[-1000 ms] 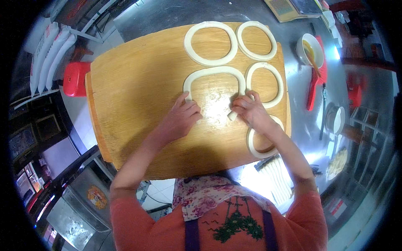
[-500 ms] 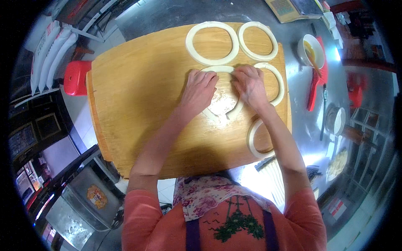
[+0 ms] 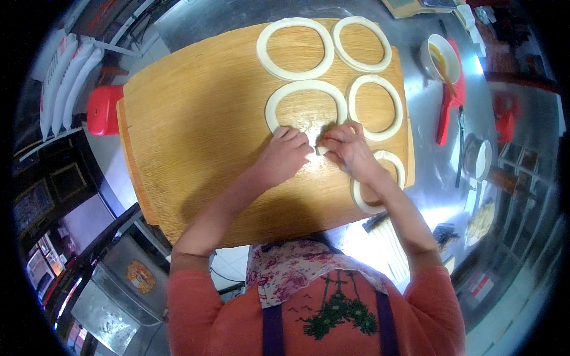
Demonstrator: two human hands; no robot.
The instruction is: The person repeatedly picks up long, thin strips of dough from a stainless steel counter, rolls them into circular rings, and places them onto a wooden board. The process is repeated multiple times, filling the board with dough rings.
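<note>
A pale strip of dough (image 3: pixel 307 86) lies curved on the wooden board (image 3: pixel 196 118), its arch on the far side and its two ends toward me. My left hand (image 3: pixel 285 153) closes its fingers on the left end. Its right end is pinched by my right hand (image 3: pixel 351 151), and a short tip pokes out from those fingers. Between the hands a small gap of board shows. Finished-looking dough rings lie close by: one ring (image 3: pixel 295 48) beyond the strip, another ring (image 3: pixel 375 107) right of it, and a nearer ring (image 3: pixel 380 181) partly under my right forearm.
A further dough ring (image 3: pixel 362 44) sits at the board's far right. On the metal counter to the right are a white bowl (image 3: pixel 440 58) of yellow liquid with a brush, a red-handled tool (image 3: pixel 444 121) and a small round container (image 3: pixel 477 157). A red stool (image 3: pixel 105 111) stands left.
Both hands have slid toward me along the dough, from its far arch down to its two ends. The ends now lie closer together, in my fingers. The whole view has shifted slightly.
</note>
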